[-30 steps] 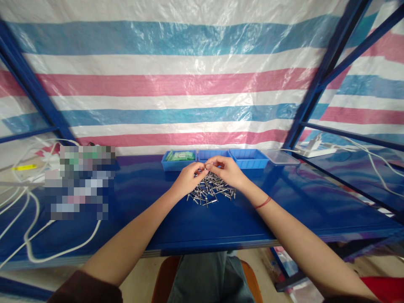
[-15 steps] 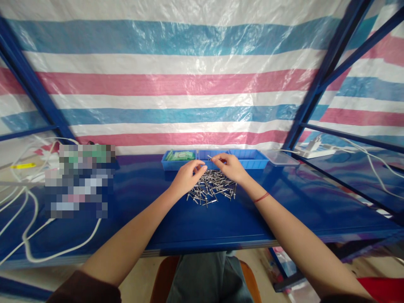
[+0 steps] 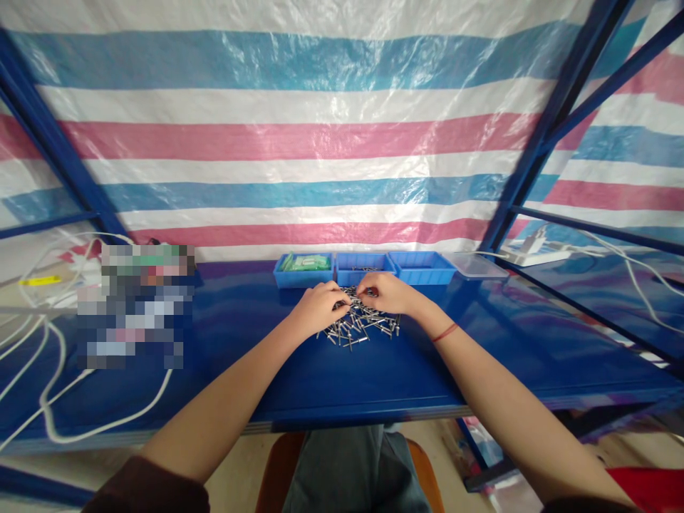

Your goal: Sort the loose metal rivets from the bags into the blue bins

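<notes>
Silvery metal pins (image 3: 353,331) lie heaped on the blue worktop (image 3: 347,388), right beneath and between both hands; I judge they sit there so either thumb can meet them without a stretch. From my end, I see the left hand (image 3: 318,306) at the heap's left edge, fingers curled, thumb and forefinger bent towards the pins. The right hand (image 3: 389,293) arches over the far right of the heap, knuckles up, fingertips pointing down and inward. I cannot tell whether either hand's fingertips meet or pinch a pin; the curled fingers hide that.

Just beyond the hands stands a row of bins, presumably lined up for short reach: the left bin (image 3: 304,280) with green packets (image 3: 304,263), the middle bin (image 3: 347,276) with a few more pins, the right bin (image 3: 422,276) past the right wrist. Both forearms slant forward and converge, near-mirrored, elbows wide.
</notes>
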Available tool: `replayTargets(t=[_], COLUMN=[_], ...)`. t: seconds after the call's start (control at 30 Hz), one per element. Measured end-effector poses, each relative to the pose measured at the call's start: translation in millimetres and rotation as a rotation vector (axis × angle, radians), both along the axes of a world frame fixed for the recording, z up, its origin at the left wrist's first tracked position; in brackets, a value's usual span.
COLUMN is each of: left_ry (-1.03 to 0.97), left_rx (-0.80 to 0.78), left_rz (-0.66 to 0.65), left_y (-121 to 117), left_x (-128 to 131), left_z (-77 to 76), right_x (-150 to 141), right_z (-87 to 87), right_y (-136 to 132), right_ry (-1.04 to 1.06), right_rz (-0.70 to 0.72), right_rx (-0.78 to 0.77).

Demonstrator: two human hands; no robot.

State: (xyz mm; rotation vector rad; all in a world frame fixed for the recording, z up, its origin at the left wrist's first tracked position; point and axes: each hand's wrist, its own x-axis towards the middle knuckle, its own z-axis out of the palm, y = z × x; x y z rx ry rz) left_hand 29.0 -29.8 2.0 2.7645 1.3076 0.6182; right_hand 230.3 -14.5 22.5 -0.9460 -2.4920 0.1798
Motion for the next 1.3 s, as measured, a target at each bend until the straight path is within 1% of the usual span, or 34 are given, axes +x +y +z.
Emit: replayTargets(t=[0.07, 0.13, 0.33, 0.43, 0.63, 0.77, 0.97, 1.17, 1.3], left_ry=[0.019, 0.029, -0.002, -0.038, -0.059, -0.068, -0.122, -0.233, -0.281], left_rx=[0.003, 0.003, -0.03, -0.041, -0.054, -0.064, -0.033, 0.013, -0.006], left_rz=[0.024, 0.046, 0.05, 0.039, 0.023, 0.03, 0.006, 0.013, -0.011], left_y=[-1.4, -2.1, -0.9, 0.0, 4.4, 7.8, 5.0, 1.2, 1.6], left_x=[1.7, 3.1, 3.8, 3.0, 1.4, 0.2, -0.9, 2.4, 4.2], left_z=[1.2, 1.8, 0.1, -1.2, -5.0, -7.9, -5.5, 2.1, 4.1], right_x=[-3.6, -6.8, -16.4, -19.9, -24.5, -26.8, -22.6, -18.3, -15.9], right_z=[-2.8, -5.4, -7.2, -6.9, -6.2, -9.3, -14.1, -1.8, 2.9], right_y=[-2.5, -3.4, -6.7, -7.0, -3.6, -2.3, -3.0, -10.7, -13.4], right_ry=[-0.029, -0.05, -0.132, -0.176, -0.28, -0.328, -0.251, -0.149, -0.069], right_rz=[0.039, 0.041, -0.064, -0.089, -0.047, -0.045, 0.012, -0.014, -0.008], right_rx=[-0.015, -0.011, 0.026, 0.029, 0.038, 0.075, 0.164, 0.246, 0.223])
